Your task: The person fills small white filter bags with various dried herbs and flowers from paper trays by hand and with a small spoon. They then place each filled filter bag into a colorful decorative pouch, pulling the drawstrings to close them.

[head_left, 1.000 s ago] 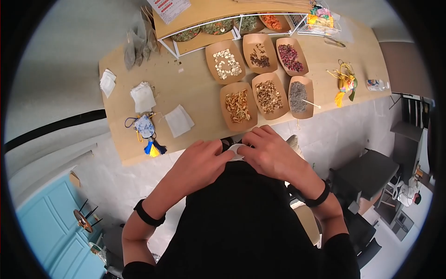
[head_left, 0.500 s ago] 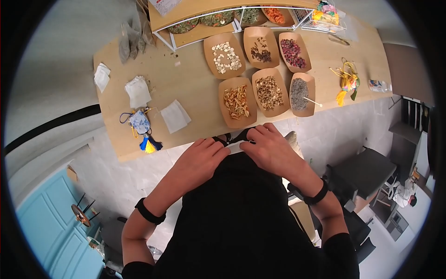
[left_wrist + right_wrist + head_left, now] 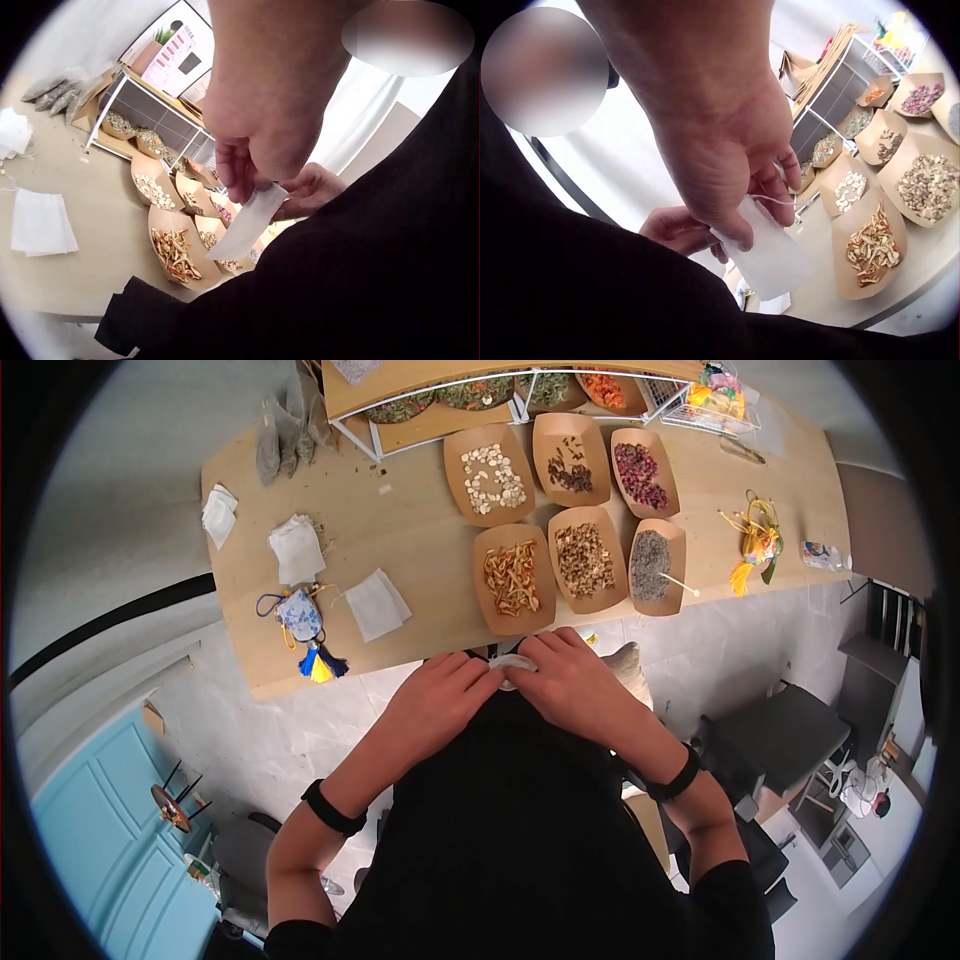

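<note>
Both hands meet in front of the body, just off the table's front edge. A small white pouch (image 3: 253, 223) hangs between them, pinched at its top by the left hand (image 3: 259, 135) and the right hand (image 3: 724, 169). In the right wrist view the pouch (image 3: 765, 259) hangs flat below the right thumb, and a thin white string (image 3: 776, 200) trails from its upper edge. From the head view, the left hand (image 3: 440, 695) and right hand (image 3: 570, 680) nearly touch, with white material (image 3: 512, 668) bunched between the fingertips.
Several paper trays of dried herbs, such as sliced roots (image 3: 512, 580), stand at the table's middle. White pouches (image 3: 378, 605) and a blue-white sachet (image 3: 300, 616) lie left. A yellow-tasselled sachet (image 3: 760, 543) and bottle (image 3: 822, 556) are at right. A white-framed shelf (image 3: 590, 370) stands behind.
The white pouch, stretched straight between the hands half a second ago, now looks bunched and looped at the fingertips. The hands have come slightly closer together.
</note>
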Demonstrator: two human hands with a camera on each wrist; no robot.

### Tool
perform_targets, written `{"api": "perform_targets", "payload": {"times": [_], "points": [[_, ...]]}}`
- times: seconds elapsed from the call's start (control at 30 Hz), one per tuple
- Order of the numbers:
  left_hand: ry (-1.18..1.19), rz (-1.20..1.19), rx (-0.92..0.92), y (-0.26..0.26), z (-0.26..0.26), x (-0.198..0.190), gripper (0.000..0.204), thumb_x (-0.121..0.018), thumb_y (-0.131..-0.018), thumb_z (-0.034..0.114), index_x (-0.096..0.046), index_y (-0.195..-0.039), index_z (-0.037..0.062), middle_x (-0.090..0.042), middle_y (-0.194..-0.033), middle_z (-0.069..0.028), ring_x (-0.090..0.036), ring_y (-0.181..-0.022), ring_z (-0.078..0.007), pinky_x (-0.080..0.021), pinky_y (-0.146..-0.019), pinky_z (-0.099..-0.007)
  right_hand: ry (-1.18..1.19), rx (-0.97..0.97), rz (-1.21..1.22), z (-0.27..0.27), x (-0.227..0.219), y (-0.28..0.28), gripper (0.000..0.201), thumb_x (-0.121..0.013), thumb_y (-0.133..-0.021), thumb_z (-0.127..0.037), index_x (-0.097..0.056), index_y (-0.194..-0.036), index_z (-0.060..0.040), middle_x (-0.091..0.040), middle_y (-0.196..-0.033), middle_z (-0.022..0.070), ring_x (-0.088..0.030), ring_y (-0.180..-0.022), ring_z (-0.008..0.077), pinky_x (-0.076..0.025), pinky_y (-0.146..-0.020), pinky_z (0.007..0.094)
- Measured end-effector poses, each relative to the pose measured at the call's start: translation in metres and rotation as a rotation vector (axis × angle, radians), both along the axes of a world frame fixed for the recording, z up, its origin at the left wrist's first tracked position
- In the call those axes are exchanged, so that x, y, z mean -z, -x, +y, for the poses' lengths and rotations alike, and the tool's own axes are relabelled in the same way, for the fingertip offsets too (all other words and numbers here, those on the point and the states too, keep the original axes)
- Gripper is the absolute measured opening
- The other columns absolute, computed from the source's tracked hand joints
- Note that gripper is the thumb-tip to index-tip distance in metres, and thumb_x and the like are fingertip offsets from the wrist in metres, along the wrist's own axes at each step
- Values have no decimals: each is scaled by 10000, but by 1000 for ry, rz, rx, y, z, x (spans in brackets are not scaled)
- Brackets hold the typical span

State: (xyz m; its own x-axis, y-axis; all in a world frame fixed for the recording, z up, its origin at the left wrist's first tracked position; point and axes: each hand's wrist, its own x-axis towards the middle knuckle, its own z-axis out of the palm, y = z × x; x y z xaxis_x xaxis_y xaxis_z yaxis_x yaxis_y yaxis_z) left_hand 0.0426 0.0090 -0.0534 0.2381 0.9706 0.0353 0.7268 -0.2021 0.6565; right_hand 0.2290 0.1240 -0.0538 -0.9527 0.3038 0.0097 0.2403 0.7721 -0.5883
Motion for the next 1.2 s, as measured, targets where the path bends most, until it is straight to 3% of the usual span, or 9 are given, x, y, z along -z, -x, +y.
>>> {"api": "perform_targets", "payload": {"times": [0.2, 0.3, 0.37, 0.5, 0.7, 0.93, 1.03, 1.1, 1.2], "points": [[26, 17, -33, 2, -1, 14, 321, -595, -701, -48, -617, -1011, 32, -625, -946, -92, -608, -868, -273, -496, -778, -373, 26, 18, -108, 8, -6, -3, 168, -671, -806, -119, -677, -970, -84, -558, -899, 53, -563, -906, 234, -441, -820, 367], [17, 35, -49, 5, -1, 21, 315, -592, -699, -51, -612, -1002, 34, -622, -926, -95, -602, -853, -273, -495, -764, -371, 207, 87, 59, 17, -8, -3, 168, -676, -836, -133, -667, -983, -53, -586, -884, 71, -592, -855, 257, -480, -765, 380], [58, 86, -34, 9, 0, 23, 313, -590, -699, -54, -608, -997, 37, -617, -909, -94, -595, -838, -274, -493, -751, -369, 498, 437, 95, 25, 17, 0, 207, -682, -841, -140, -654, -1010, -23, -606, -835, 101, -622, -774, 295, -512, -686, 395], [32, 134, -53, 12, -3, 31, 298, -589, -701, -52, -606, -984, 40, -612, -898, -95, -590, -826, -274, -491, -745, -374, 99, 531, -226, 41, 108, 21, 172, -636, -854, -164, -637, -908, -1, -643, -871, 180, -662, -809, 358, -545, -709, 432], [43, 153, -75, 11, -12, 41, 288, -588, -710, -52, -605, -981, 42, -610, -896, -94, -590, -833, -275, -490, -750, -374, -95, 581, -395, 46, 173, 49, 281, -704, -794, -258, -633, -917, -15, -653, -855, 176, -669, -833, 362, -550, -747, 439], [4, 165, -109, 12, -15, 47, 243, -595, -724, -4, -585, -961, 50, -577, -865, -83, -579, -825, -262, -484, -740, -368, 303, 606, -271, 58, 152, 27, 216, -653, -804, -147, -646, -921, 34, -678, -928, 225, -675, -831, 382, -546, -743, 428], [28, 157, -98, 14, -8, 46, 292, -594, -717, -42, -594, -995, 48, -595, -897, -87, -582, -835, -273, -485, -743, -381, 445, 670, -66, 61, 131, 16, 211, -680, -812, -146, -663, -923, 32, -693, -810, 167, -689, -756, 290, -540, -695, 369], [21, 159, -97, 14, 1, 49, 293, -595, -718, -42, -593, -997, 50, -594, -896, -86, -581, -833, -273, -484, -744, -383, 763, 800, -38, 62, 102, 12, 187, -702, -839, -118, -658, -956, 22, -675, -833, 61, -638, -764, 109, -517, -712, 266], [2, 145, -78, 12, 14, 54, 291, -592, -725, -40, -593, -1000, 53, -595, -894, -85, -582, -834, -273, -483, -746, -380, 937, 848, 145, 52, 82, 11, 191, -722, -835, -92, -666, -970, 29, -675, -824, 53, -603, -757, 68, -494, -680, 227]]}}
